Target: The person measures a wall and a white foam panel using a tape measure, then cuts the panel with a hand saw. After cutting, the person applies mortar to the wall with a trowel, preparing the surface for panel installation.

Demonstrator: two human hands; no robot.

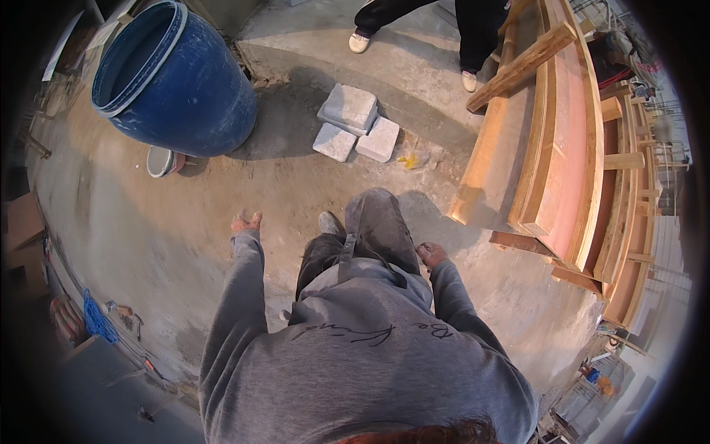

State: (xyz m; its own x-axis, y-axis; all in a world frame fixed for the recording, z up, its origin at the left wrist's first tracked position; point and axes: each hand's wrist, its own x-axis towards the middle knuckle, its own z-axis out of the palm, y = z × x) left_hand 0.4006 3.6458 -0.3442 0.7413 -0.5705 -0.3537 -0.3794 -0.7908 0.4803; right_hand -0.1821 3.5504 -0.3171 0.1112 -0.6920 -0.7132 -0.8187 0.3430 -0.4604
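Note:
My left hand [247,221] hangs out in front of me over the concrete floor, its fingers apart and nothing in them. Close beside my right thigh is my right hand [432,254], its fingers curled in; whatever they may hold is hidden. Ahead of me on the floor lies a small group of pale stone blocks [351,106], one of them higher than the two nearer ones. Neither hand touches them. A yellow scrap [408,160] lies just right of the blocks.
A large blue barrel [188,96], open at the top, stands ahead on the left, with a small bucket [160,161] at its base. Long wooden formwork [549,148] runs along the right. Another person's legs [477,33] show beyond the blocks. Blue rope [98,318] lies far left.

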